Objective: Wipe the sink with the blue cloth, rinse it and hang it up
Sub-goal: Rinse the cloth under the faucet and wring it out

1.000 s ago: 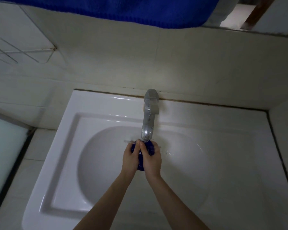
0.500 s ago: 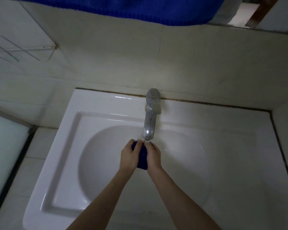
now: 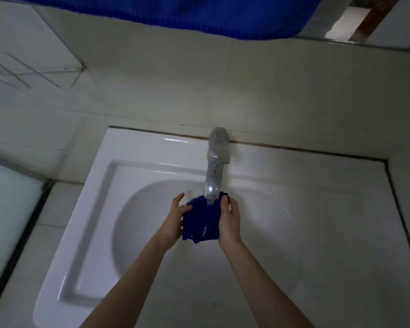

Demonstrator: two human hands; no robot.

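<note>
Fingers [image 3: 224, 201] of my left hand [image 3: 173, 221] and right hand [image 3: 231, 221] clutch the bunched blue cloth [image 3: 200, 224] under the tap [image 3: 214, 176] over the sink [image 3: 128, 176]: rinsing, I judge; next, wringing out, then hanging up.

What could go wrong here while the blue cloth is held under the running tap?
Water hitting the bunched blue cloth right under the tap spout could splash over the sink rim. The cloth is wadded between the left hand and right hand, so inner folds may stay unrinsed. Wet and gripped only at its sides, it might slip and fall.
</note>
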